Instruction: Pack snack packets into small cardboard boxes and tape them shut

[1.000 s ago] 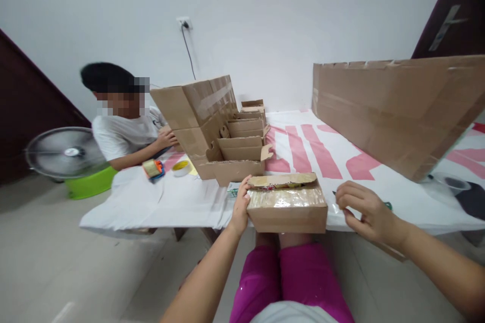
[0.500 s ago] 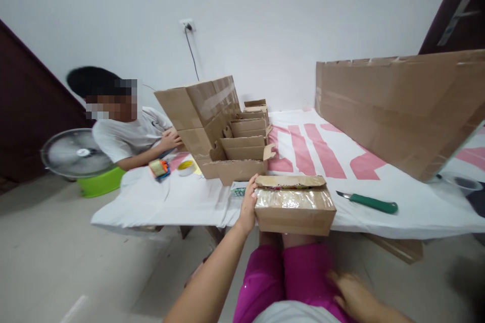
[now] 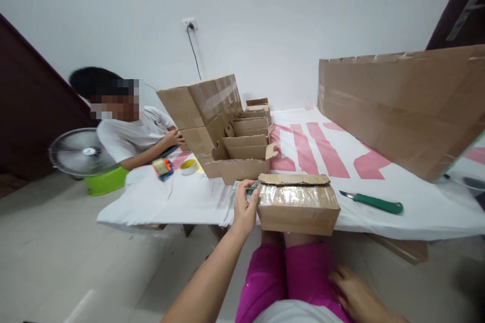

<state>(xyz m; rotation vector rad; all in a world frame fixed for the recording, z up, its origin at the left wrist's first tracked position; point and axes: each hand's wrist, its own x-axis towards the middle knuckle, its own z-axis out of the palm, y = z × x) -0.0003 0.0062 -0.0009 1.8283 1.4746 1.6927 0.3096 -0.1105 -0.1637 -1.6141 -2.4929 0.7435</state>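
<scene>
A small cardboard box (image 3: 297, 207), its top covered in shiny clear tape, sits at the near edge of the table (image 3: 170, 202). My left hand (image 3: 245, 208) grips the box's left end, thumb up over the corner and fingers closed against the side. A small green-printed item (image 3: 246, 188) peeks out just behind that hand. My right hand (image 3: 352, 292) lies low on my pink trousers, slightly blurred, fingers loosely spread with nothing in them. A green-handled knife (image 3: 375, 204) lies on the cloth to the right of the box, apart from both hands.
Folded cardboard boxes (image 3: 242, 149) are stacked behind the small box. A large cardboard sheet (image 3: 401, 106) stands along the right. Another person (image 3: 129, 133) sits at the far left by a tape dispenser (image 3: 162, 166) and a yellow tape roll (image 3: 188, 166). A fan (image 3: 81, 154) and a green basin (image 3: 106, 181) stand on the floor.
My right hand left the table beside the knife and dropped onto my lap. The knife now lies uncovered on the cloth. My left hand stayed on the box's left end.
</scene>
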